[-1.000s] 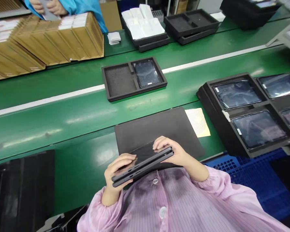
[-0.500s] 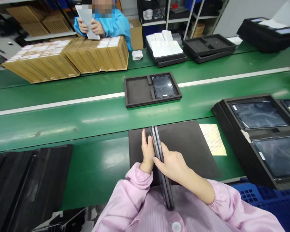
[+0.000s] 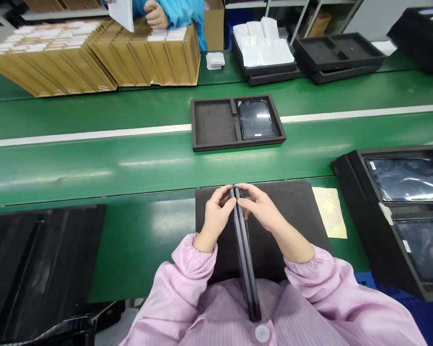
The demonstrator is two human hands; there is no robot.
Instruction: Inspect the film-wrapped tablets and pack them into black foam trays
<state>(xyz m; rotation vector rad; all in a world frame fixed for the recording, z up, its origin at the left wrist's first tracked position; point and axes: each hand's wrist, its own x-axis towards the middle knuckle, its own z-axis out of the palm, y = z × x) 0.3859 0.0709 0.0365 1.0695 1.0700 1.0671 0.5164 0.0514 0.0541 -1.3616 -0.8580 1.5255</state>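
Note:
Two dark, thin tablets [image 3: 245, 269] stand on edge, side by side, over the black mat [image 3: 288, 221], their near ends close to my body. At their far top end, my left hand [image 3: 216, 214] is closed on the left side, thumb and fingertips against the edge. My right hand [image 3: 262, 207] grips the same end from the right, its thumb and fingertips meeting the tablets. Their screens are turned sideways and cannot be seen. On the conveyor ahead, a black foam tray [image 3: 213, 143] has one tablet [image 3: 256, 118] in its right compartment.
A yellow dotted sheet [image 3: 329, 211] lies beside the mat. Stacked foam trays with tablets [image 3: 407, 178] stand at right, black trays [image 3: 18, 269] at left. Across the conveyor are cardboard boxes [image 3: 159, 62], a tray of white papers [image 3: 261, 50] and a person in blue sleeves [image 3: 182, 14].
My left hand's fingers were stretched out along the tablets; now they bend onto the far end. My right hand has slid to that end too. The camera view has shifted.

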